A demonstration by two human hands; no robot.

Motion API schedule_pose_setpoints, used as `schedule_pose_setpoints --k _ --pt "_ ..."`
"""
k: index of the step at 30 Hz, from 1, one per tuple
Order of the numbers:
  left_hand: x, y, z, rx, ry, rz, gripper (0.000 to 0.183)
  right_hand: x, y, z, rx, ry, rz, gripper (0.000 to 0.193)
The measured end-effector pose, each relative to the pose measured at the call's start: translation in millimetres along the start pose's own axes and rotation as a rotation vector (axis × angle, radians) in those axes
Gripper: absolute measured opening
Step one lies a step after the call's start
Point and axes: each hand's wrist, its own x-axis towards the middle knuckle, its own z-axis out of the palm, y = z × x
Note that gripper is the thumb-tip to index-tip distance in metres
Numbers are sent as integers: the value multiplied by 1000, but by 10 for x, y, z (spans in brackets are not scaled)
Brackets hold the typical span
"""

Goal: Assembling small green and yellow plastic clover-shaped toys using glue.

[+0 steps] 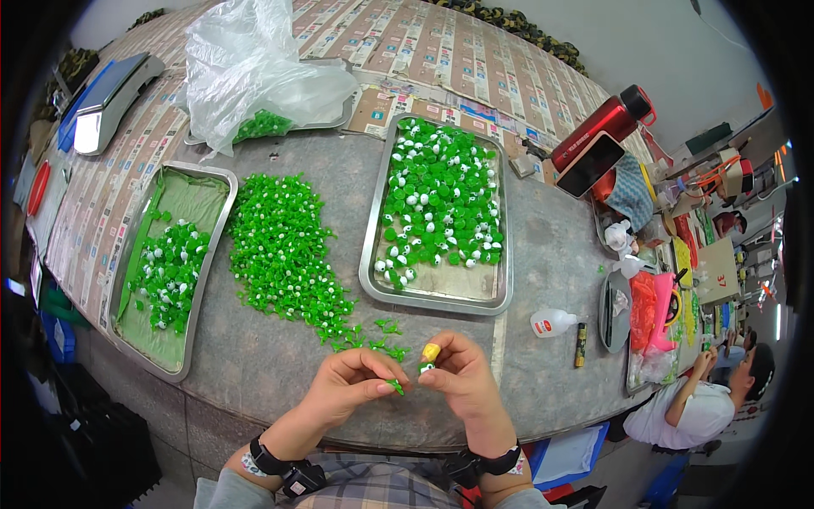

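This is a workshop, apparently for small plastic parts. A large rectangular silver metal tray holds many round green-and-white plastic pieces on a wide grey-covered surface. Left of that tray lie a loose heap of tiny green plastic pieces and a green-lined silver metal tray; farther left of it stands a flat-topped grey-and-white scale. Well to its right is a co-worker in a white top.

small green plastic piece: tilted, pinched in left hand | small green-and-white plastic piece: partly hidden, in right hand, near the first
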Motion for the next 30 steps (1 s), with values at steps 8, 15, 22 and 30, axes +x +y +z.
schedule_pose_setpoints --k 8,15,22,30 --pt "1 -16 -15 -58 0 -9 7 41 64 95 76 -92 107 28" --pt "-10 15 -8 -151 47 -53 8 -50 -18 25 10 -66 159 22" --pt "-23 3 -52 -138 95 -71 7 -107 8 84 -200 -56 -18 19" --pt "-12 -33 -66 -143 154 -35 7 -125 -69 154 -262 76 -182 21"
